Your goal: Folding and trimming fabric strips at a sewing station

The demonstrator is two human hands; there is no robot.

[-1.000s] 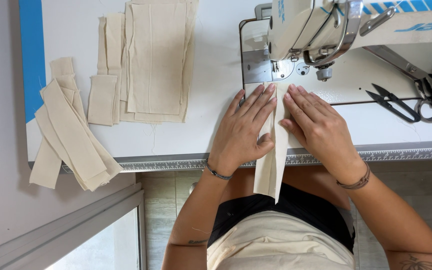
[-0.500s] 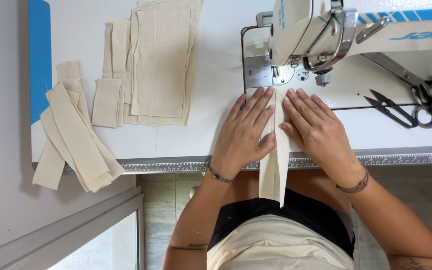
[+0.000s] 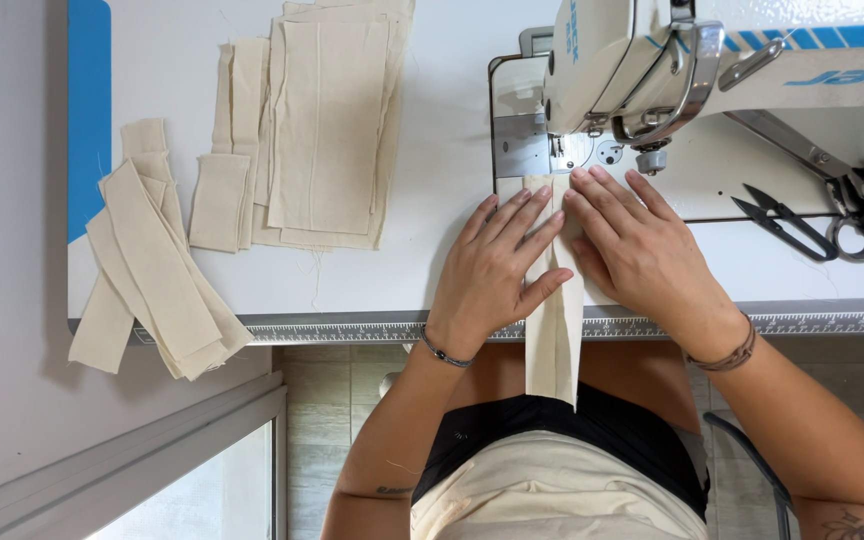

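Note:
A long cream fabric strip (image 3: 554, 345) runs from under the sewing machine's (image 3: 642, 75) presser foot, over the table edge and down toward my lap. My left hand (image 3: 497, 270) lies flat on the strip's left side with fingers spread. On the right side rests my right hand (image 3: 637, 250), its fingertips close to the needle area. Both hands press the strip against the white table (image 3: 442, 260).
A stack of cream fabric panels (image 3: 327, 130) lies at the back left. Several loose cream strips (image 3: 152, 270) hang over the table's left edge. Black scissors (image 3: 812, 220) lie at the right by the machine. A ruler strip (image 3: 352, 328) lines the front edge.
The strip has fed further toward the needle, and both hands have slid forward with it. Less of the strip hangs over the table edge.

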